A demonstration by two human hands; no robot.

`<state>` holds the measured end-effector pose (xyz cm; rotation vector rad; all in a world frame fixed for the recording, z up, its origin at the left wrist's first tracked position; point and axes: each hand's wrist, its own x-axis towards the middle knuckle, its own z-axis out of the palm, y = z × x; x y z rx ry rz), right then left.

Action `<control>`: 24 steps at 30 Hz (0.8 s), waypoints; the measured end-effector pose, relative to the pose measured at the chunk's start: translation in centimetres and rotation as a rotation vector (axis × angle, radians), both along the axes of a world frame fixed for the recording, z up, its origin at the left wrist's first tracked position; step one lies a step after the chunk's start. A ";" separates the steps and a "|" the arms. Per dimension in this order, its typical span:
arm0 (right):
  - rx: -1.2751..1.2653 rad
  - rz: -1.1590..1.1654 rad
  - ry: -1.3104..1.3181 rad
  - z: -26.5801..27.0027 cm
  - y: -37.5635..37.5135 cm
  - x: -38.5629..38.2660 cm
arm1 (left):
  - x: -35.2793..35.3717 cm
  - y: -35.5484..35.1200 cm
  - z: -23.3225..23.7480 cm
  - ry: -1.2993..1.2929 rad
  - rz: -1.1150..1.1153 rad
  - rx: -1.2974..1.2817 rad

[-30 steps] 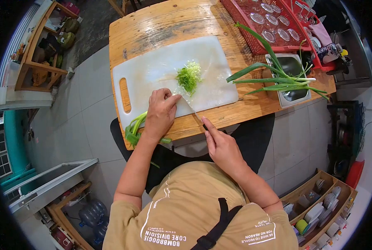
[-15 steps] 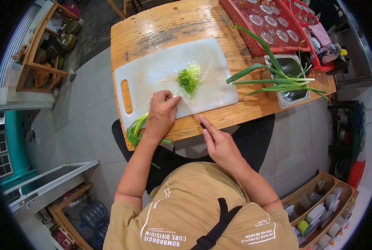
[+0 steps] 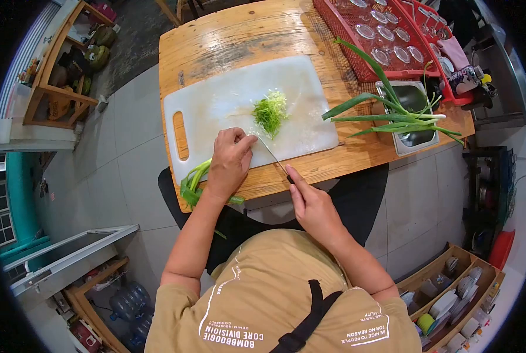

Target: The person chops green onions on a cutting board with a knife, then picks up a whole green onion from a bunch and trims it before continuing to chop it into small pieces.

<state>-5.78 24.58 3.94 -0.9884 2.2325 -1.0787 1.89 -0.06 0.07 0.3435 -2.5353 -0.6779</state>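
Observation:
My left hand (image 3: 230, 162) is closed over a bunch of spring onions (image 3: 197, 175), fingers curled near the cut end. The leafy tops trail out past the wrist at the board's lower left corner. In my right hand (image 3: 314, 205) is a thin-bladed knife (image 3: 271, 154) with a dark handle. Its blade tip rests close by my left fingertips, over the white cutting board (image 3: 216, 94). Just beyond the tip lies a small heap of finely chopped spring onion (image 3: 270, 113), green with paler bits.
More spring onions (image 3: 392, 115) lie across a metal container (image 3: 417, 97) on the wooden table (image 3: 227, 35). A red crate (image 3: 348, 50) of upturned glasses stands at the back right. Below right is a wooden box (image 3: 451, 282) holding dishes.
The knife blade has tilted slightly and shows more of its side. Both hands stay in nearly the same place; the whole view has shifted a little.

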 end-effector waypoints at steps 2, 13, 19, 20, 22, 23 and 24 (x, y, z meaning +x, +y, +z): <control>0.004 -0.009 -0.119 0.5 0.3 -0.5 | 0.0 0.2 -0.2 0.006 -0.011 0.007; -0.038 -0.011 -0.217 0.0 -0.3 -0.2 | -0.1 0.3 -0.9 0.039 0.058 0.062; -0.023 -0.064 -0.249 1.0 -0.9 -0.7 | -0.2 0.2 -0.8 0.045 0.057 0.105; -0.037 -0.036 -0.225 0.6 -1.1 -0.5 | -0.2 0.2 -0.8 0.045 0.055 0.106; -0.052 -0.006 -0.203 -0.1 -1.2 -0.4 | -0.1 0.1 -0.8 0.052 0.049 0.074; -0.057 -0.038 -0.182 -0.4 -1.3 -0.5 | -0.1 0.1 -0.8 0.051 0.052 0.072; -0.062 -0.068 -0.161 -0.4 -1.5 -0.5 | -0.1 0.1 -0.8 0.050 0.052 0.070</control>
